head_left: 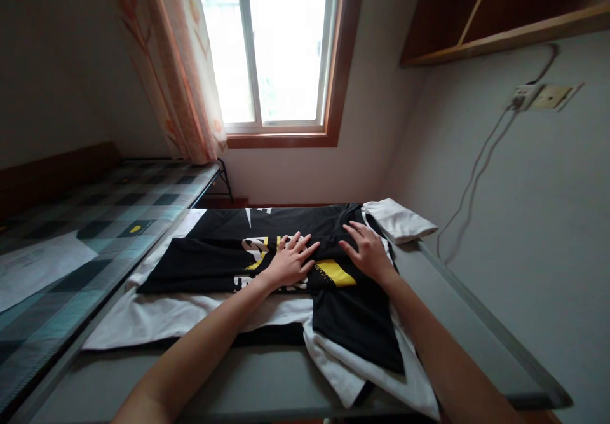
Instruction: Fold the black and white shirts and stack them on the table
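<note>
Mostly black shirt point(190, 266), yellow-and-white print point(336, 273), lightly creased.

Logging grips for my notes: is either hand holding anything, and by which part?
Nothing appears gripped: the left hand lies spread on the printed front of the black shirt, and the right hand rests, fingers apart, near its neck end.

Living quarters, I'd say: small bedroom or dorm-type room. Bed point(157, 189) on the left with a checked cover, wooden board point(61, 164) along its far side. Floral curtain point(178, 74) pulled aside at a wood-trimmed window point(290, 49). Wooden wall shelf point(515, 30), socket point(527, 96) below, cord plugged in. T-shirts point(200, 265) spread on a grey table point(457, 309).
</note>
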The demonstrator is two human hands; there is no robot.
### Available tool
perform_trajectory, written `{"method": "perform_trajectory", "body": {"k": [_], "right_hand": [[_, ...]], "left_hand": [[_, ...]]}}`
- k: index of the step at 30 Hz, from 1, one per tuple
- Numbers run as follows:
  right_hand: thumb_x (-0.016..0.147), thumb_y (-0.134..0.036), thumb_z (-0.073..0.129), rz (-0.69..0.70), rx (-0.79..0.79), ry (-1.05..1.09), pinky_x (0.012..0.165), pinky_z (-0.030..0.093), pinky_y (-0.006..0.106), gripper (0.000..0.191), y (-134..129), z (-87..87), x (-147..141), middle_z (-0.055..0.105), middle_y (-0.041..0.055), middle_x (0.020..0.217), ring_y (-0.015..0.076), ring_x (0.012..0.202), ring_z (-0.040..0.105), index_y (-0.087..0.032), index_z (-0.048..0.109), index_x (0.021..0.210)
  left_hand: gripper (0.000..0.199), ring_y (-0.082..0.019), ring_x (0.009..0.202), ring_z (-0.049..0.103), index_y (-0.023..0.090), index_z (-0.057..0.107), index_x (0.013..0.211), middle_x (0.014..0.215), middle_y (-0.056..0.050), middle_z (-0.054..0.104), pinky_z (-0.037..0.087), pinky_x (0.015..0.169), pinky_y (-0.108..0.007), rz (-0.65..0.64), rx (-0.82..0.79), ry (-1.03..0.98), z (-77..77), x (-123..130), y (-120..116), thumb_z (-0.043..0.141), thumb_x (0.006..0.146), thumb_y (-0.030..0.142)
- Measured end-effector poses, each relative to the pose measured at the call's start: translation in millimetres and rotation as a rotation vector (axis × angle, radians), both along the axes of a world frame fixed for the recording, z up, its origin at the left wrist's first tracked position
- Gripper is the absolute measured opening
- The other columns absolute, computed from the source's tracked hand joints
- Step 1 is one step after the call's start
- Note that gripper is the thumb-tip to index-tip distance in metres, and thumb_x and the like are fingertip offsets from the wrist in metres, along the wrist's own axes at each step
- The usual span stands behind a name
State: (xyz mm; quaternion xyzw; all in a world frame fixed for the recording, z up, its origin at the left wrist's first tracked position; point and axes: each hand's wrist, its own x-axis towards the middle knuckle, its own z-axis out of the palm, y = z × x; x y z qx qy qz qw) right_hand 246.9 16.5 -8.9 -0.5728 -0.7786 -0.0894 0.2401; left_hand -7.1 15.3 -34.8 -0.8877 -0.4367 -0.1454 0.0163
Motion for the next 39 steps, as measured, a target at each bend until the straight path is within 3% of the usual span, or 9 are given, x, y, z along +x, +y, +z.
{"method": "perform_trajectory", "body": {"k": [4, 13, 17, 20, 25, 28, 30, 34, 39], "right_hand": [[0.095, -0.057, 0.029, 0.135, -0.256, -0.208, 0.114, 0.024, 0.048, 0.066, 3, -16.4, -25, 0.033, 0.0101, 0.156, 0.0286, 0.142, 0.03, -0.025, 0.031, 0.152], [0.094, -0.063, 0.011, -0.143, -0.49, -0.224, 0.117, 0.011, 0.055, 0.073, 21, -25.7, 14, 0.022, 0.009, 0.16, 0.0253, 0.148, 0.016, -0.022, 0.025, 0.154], [0.096, -0.057, 0.011, -0.213, -0.459, -0.107, 0.116, 0.016, 0.056, 0.071, 27, -31.5, 42, 0.029, 0.0099, 0.157, 0.0276, 0.146, 0.023, -0.017, 0.036, 0.15], [0.098, -0.05, 0.012, -0.218, -0.322, 0.079, 0.113, 0.028, 0.054, 0.068, 30, -33.7, 57, 0.041, 0.015, 0.151, 0.0292, 0.142, 0.031, -0.013, 0.046, 0.144], [0.097, -0.053, 0.019, -0.119, -0.048, 0.16, 0.114, 0.028, 0.05, 0.069, 23, -25.4, 37, 0.041, 0.0191, 0.149, 0.03, 0.143, 0.03, -0.008, 0.05, 0.14], [0.097, -0.056, 0.021, 0.086, -0.121, 0.01, 0.116, 0.022, 0.05, 0.068, 11, -22.3, 4, 0.036, 0.0139, 0.153, 0.0277, 0.145, 0.025, -0.014, 0.045, 0.145], [0.097, -0.058, 0.019, 0.132, -0.206, -0.095, 0.116, 0.021, 0.05, 0.068, 6, -23.2, -12, 0.033, 0.0121, 0.155, 0.027, 0.145, 0.024, -0.017, 0.04, 0.148], [0.096, -0.061, 0.014, 0.064, -0.327, -0.209, 0.117, 0.02, 0.049, 0.072, 4, -26.3, -16, 0.032, 0.0109, 0.156, 0.026, 0.145, 0.024, -0.018, 0.036, 0.15], [0.096, -0.061, 0.011, -0.023, -0.331, -0.223, 0.117, 0.02, 0.048, 0.072, 9, -26.6, -6, 0.032, 0.0074, 0.156, 0.0253, 0.144, 0.027, -0.022, 0.037, 0.15]], "left_hand": [[0.053, -0.031, 0.146, 0.022, 0.038, 0.034, 0.148, 0.157, -0.003, 0.031, 0.016, 0.115, -0.057, -0.011, 0.001, 0.015, -1.3, -1, 1, 0.034, 0.097, 0.052], [0.057, -0.029, 0.145, 0.024, 0.037, 0.035, 0.148, 0.157, -0.003, 0.032, 0.02, 0.116, -0.051, 0.013, -0.021, 0.002, -1.1, -3, 2, 0.032, 0.096, 0.058], [0.058, -0.028, 0.145, 0.025, 0.036, 0.036, 0.148, 0.156, -0.002, 0.034, 0.021, 0.116, -0.049, 0.043, -0.028, -0.011, -0.8, -4, 2, 0.029, 0.095, 0.06], [0.059, -0.028, 0.145, 0.025, 0.035, 0.036, 0.148, 0.156, -0.003, 0.035, 0.021, 0.116, -0.049, 0.052, -0.028, -0.008, -1.9, -3, 2, 0.03, 0.095, 0.061], [0.059, -0.029, 0.145, 0.025, 0.035, 0.035, 0.149, 0.156, -0.003, 0.034, 0.021, 0.116, -0.05, 0.059, -0.012, -0.004, -4.3, -2, 1, 0.033, 0.095, 0.06], [0.059, -0.03, 0.145, 0.026, 0.035, 0.035, 0.148, 0.156, -0.003, 0.034, 0.021, 0.116, -0.051, 0.059, -0.017, -0.004, -4.8, -2, 1, 0.034, 0.095, 0.059], [0.058, -0.029, 0.145, 0.025, 0.036, 0.035, 0.148, 0.156, -0.003, 0.034, 0.022, 0.116, -0.05, 0.058, -0.02, -0.011, -4.5, -2, 1, 0.035, 0.094, 0.059], [0.061, -0.028, 0.145, 0.026, 0.035, 0.035, 0.148, 0.156, -0.002, 0.033, 0.022, 0.116, -0.049, 0.06, -0.055, -0.025, -2.3, -3, 3, 0.032, 0.094, 0.062], [0.053, -0.025, 0.143, 0.03, 0.033, 0.039, 0.147, 0.156, 0.0, 0.034, 0.024, 0.116, -0.047, 0.131, -0.11, -0.038, 1.7, -8, 6, 0.023, 0.099, 0.051]]}}
